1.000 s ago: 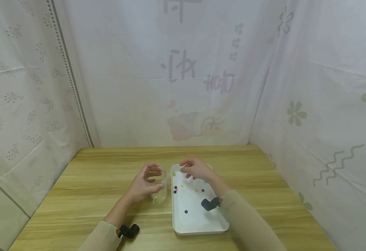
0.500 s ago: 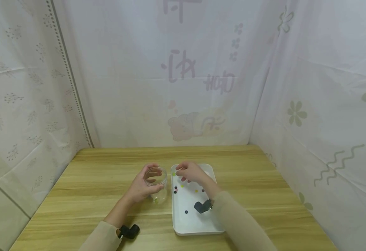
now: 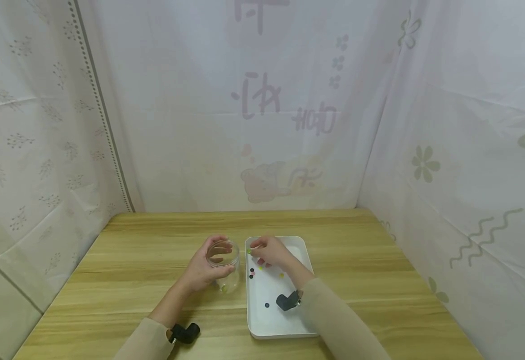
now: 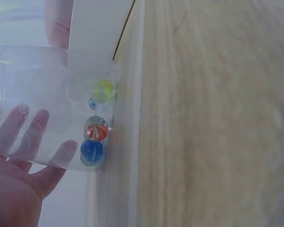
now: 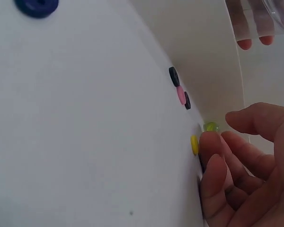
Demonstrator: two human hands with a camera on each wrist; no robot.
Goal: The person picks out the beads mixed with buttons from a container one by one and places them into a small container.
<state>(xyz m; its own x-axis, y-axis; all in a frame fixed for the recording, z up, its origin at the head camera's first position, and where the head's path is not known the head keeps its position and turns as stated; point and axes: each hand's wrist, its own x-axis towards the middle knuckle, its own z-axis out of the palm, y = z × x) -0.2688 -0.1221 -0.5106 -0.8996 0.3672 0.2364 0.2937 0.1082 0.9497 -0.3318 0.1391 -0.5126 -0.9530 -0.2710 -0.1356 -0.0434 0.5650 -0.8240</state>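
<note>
My left hand (image 3: 203, 265) grips a clear jar (image 3: 229, 278) upright beside the white tray (image 3: 285, 322). Marbles lie at the jar's bottom: in the left wrist view a yellow one (image 4: 103, 91), a red-striped one (image 4: 96, 129) and a blue one (image 4: 92, 150) show. Over the tray's far left corner, my right hand (image 3: 271, 251) has its thumb and fingers parted around a yellow-green marble (image 3: 248, 251). In the right wrist view that marble (image 5: 210, 126) sits by the tray wall just beyond the fingertips, partly hidden by the index finger.
Buttons are scattered in the tray: a pink one (image 5: 181, 95) between two black ones, a yellow one (image 3: 282, 275) and a dark blue one (image 3: 267, 305). The wooden table (image 3: 154, 230) has patterned curtains (image 3: 190, 150) behind and at both sides.
My right hand has moved left and down from above the tray to the marble in its far left corner. My left hand and the jar stay in place.
</note>
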